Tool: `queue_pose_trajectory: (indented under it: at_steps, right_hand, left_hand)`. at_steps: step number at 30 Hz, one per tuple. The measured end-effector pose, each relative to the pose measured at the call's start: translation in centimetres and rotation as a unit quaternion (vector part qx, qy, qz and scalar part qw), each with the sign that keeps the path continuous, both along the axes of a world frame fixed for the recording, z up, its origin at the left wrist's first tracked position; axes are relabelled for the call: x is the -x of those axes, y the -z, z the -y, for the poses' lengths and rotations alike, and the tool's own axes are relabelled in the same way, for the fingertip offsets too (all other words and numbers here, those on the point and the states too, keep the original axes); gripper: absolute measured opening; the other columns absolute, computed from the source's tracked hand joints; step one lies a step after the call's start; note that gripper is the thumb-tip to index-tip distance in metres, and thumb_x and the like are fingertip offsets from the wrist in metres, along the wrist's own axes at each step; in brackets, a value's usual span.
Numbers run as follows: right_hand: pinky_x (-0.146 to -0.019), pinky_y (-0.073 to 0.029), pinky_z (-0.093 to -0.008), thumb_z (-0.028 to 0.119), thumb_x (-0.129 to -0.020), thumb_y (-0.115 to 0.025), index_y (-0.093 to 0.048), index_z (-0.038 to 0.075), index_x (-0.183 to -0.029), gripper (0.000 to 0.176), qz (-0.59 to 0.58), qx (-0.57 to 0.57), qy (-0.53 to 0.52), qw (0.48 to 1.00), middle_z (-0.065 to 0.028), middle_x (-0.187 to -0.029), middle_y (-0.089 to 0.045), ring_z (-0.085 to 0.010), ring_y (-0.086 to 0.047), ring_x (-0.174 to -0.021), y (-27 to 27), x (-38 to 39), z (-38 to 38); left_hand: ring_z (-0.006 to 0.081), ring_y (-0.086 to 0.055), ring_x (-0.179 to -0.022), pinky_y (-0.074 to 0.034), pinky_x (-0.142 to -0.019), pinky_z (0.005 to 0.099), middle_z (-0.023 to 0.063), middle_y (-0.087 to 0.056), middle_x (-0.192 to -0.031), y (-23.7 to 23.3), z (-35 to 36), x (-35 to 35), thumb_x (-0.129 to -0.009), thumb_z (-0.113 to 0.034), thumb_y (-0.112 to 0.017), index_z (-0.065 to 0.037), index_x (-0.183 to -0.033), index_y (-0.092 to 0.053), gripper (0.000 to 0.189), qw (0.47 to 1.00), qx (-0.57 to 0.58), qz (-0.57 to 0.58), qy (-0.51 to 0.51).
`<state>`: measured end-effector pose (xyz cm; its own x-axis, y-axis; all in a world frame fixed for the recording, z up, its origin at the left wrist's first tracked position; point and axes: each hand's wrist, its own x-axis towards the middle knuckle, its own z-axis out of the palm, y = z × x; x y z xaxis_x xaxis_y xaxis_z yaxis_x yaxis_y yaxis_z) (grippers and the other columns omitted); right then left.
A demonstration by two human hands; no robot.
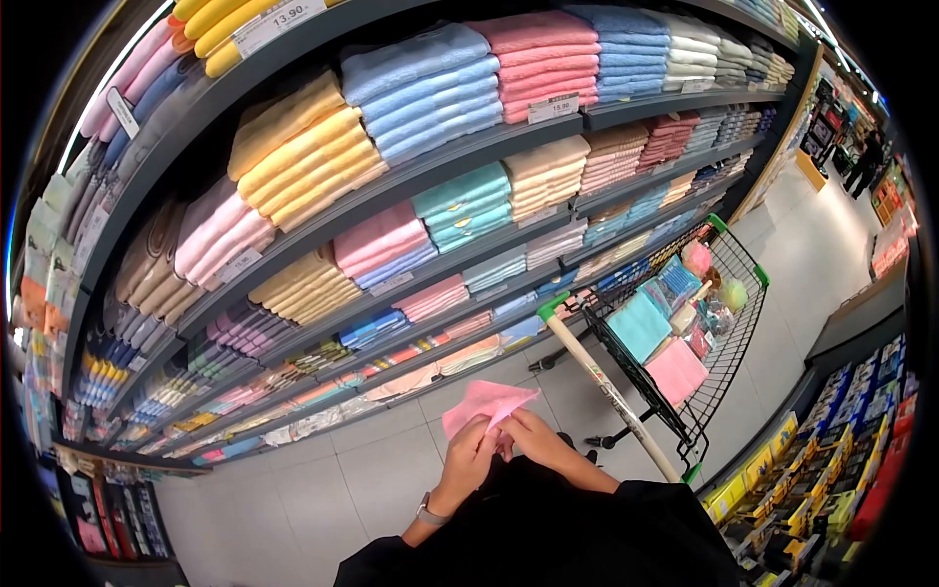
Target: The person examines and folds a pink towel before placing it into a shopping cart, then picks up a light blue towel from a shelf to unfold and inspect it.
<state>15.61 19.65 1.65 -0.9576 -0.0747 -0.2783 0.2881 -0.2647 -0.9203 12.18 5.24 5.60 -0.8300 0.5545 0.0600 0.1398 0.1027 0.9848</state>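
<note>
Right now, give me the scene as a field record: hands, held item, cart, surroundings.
setting: store aisle, tiled floor
left hand: grips pink cloth; watch on the wrist
right hand: grips the same cloth's lower edge
shopping cart: right of the hands, holds a teal towel, a pink towel and small packs
shelves: left and ahead, stacked with folded towels in many colours

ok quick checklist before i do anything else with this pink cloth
1. Grip: left hand and right hand both hold the pink cloth: ok
2. Cloth held off the floor: ok
3. Cart close on the right, its handle near the right hand: ok
4. Room left in the cart: cannot tell
5. Label on the cloth readable: cannot tell
</note>
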Motion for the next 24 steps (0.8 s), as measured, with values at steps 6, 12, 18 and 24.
queue_pose_trajectory:
  at_steps: [6, 12, 18, 24]
  right_hand:
    - [-0.050, -0.046, -0.0274, 0.021, -0.094, -0.041, -0.058, -0.002, -0.098, 0.029, -0.027, 0.017, 0.001, 0.999, -0.0105, -0.072, -0.060, -0.0182, -0.060, -0.052, 2.3, -0.3, -0.2]
    - [-0.049, -0.046, -0.0274, 0.021, -0.095, -0.039, -0.057, -0.001, -0.099, 0.029, -0.015, 0.023, 0.013, 1.000, -0.0106, -0.072, -0.061, -0.0181, -0.060, -0.052, 2.1, -0.2, -0.1]
    - [-0.051, -0.046, -0.0279, 0.018, -0.096, -0.038, -0.056, -0.003, -0.097, 0.028, 0.002, 0.042, 0.043, 0.998, -0.0109, -0.070, -0.061, -0.0177, -0.059, -0.052, 1.4, 0.4, -1.0]
    - [-0.046, -0.043, -0.0278, 0.021, -0.096, -0.044, -0.055, -0.002, -0.090, 0.027, 0.005, 0.063, 0.181, 0.981, -0.0125, -0.069, -0.061, -0.0188, -0.056, -0.050, 0.6, 0.5, -4.4]
  left_hand:
    - [0.0140, -0.056, -0.064, -0.044, -0.059, 0.0258, 0.0076, -0.054, -0.079, -0.2, -0.2, 0.2, -0.096, -0.004, -0.047, 0.006, -0.094, -0.058, 0.015, 0.998, 0.009, -0.053, 0.012]
    - [0.0115, -0.055, -0.068, -0.044, -0.061, 0.0248, 0.0060, -0.055, -0.081, 0.2, 0.3, 0.4, -0.097, -0.010, -0.047, 0.005, -0.095, -0.058, 0.020, 1.000, 0.002, -0.001, 0.011]
    - [0.0086, -0.051, -0.082, -0.043, -0.074, 0.0239, 0.0018, -0.057, -0.089, 2.5, 2.2, 0.9, -0.099, -0.017, -0.046, -0.001, -0.104, -0.061, 0.022, 0.975, -0.067, 0.175, -0.124]
    - [0.0144, -0.059, -0.092, -0.048, -0.083, 0.0278, 0.0069, -0.061, -0.103, 1.7, 4.7, 4.5, -0.099, -0.021, -0.046, 0.000, -0.109, -0.056, 0.025, 0.902, -0.229, 0.213, -0.297]
